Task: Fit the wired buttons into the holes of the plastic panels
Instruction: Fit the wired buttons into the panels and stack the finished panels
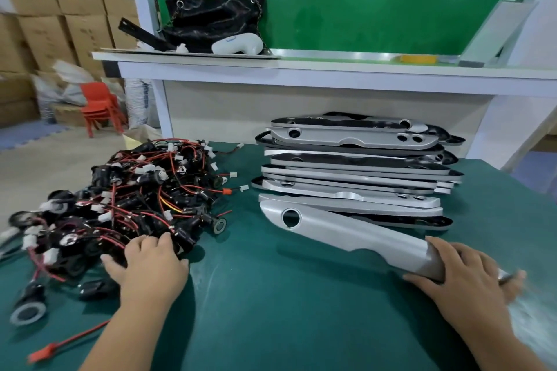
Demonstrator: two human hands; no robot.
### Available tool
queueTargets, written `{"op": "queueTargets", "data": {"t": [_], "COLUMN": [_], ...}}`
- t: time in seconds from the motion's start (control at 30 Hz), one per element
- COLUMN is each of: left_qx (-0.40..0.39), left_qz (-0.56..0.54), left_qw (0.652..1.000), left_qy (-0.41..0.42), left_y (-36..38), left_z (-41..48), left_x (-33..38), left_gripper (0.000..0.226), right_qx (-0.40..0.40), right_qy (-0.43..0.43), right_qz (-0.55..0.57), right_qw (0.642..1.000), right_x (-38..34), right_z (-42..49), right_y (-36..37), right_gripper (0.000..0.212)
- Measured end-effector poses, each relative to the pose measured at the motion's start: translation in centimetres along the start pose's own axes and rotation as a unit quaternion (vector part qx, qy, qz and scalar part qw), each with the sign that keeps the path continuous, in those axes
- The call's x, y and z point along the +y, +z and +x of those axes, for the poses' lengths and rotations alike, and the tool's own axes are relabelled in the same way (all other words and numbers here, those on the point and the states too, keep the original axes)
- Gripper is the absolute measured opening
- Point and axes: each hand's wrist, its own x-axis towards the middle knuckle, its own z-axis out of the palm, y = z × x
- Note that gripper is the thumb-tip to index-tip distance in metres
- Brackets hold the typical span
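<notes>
A tangled heap of black wired buttons (144, 199) with red and black leads lies on the left of the green table. My left hand (147, 262) reaches into the heap's near edge, fingers curled among the buttons; what it holds is hidden. A long silver plastic panel (355, 235) with a round hole near its far end lies slanted in front of a stack of silver panels (352, 172). My right hand (464, 274) grips the near end of that slanted panel, thumb under it.
The green-covered table (271, 310) carries loose buttons at the front left (27, 310) and a red connector lead (60, 346). Behind stands a white bench (301, 75) with a black bag (211, 21). Cartons and red chairs (102, 105) stand at the left.
</notes>
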Motion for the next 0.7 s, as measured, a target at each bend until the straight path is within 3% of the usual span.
{"op": "queueTargets", "data": {"t": [0.07,0.13,0.23,0.3,0.33,0.43,0.47,0.5,0.57,0.7], "left_qx": [0.029,0.091,0.189,0.207,0.158,0.001,-0.026,-0.044,-0.057,-0.049], "left_qz": [-0.014,-0.097,-0.337,-0.498,-0.608,-0.860,-0.898,-0.919,-0.938,-0.949], "left_qw": [0.999,0.991,0.915,0.823,0.756,0.484,0.411,0.363,0.311,0.274], "left_qy": [0.010,0.035,0.119,0.177,0.184,0.163,0.155,0.148,0.144,0.148], "left_y": [-0.5,-1.5,-3.1,-3.9,-4.2,-5.8,-6.4,-7.0,-7.8,-7.7], "left_z": [-0.8,-1.6,-3.9,-5.6,-6.1,-6.3,-5.9,-5.4,-4.3,-3.2], "left_x": [0.2,0.5,2.1,4.3,5.8,9.9,10.7,11.1,11.4,10.5], "left_gripper": [0.065,0.071,0.071,0.048,0.038,0.038,0.035,0.035,0.041,0.030], "right_qx": [-0.011,-0.011,-0.004,-0.001,-0.001,0.001,0.002,0.003,0.001,-0.011], "right_qy": [0.018,0.038,0.060,0.068,0.070,0.068,0.066,0.065,0.072,0.083], "right_qz": [-0.003,-0.001,0.023,0.024,0.021,0.020,0.024,0.028,0.034,0.026], "right_qw": [1.000,0.999,0.998,0.997,0.997,0.997,0.998,0.997,0.997,0.996], "right_x": [0.0,-0.1,-0.1,0.0,0.0,0.1,0.2,0.2,0.2,0.3], "right_z": [0.2,0.3,0.6,0.8,0.8,0.7,0.7,0.7,0.8,1.0], "right_y": [-0.2,-0.2,-0.2,-0.2,-0.2,-0.1,-0.1,0.0,0.0,0.0], "right_gripper": [0.078,0.077,0.076,0.075,0.074,0.073,0.074,0.074,0.074,0.074]}}
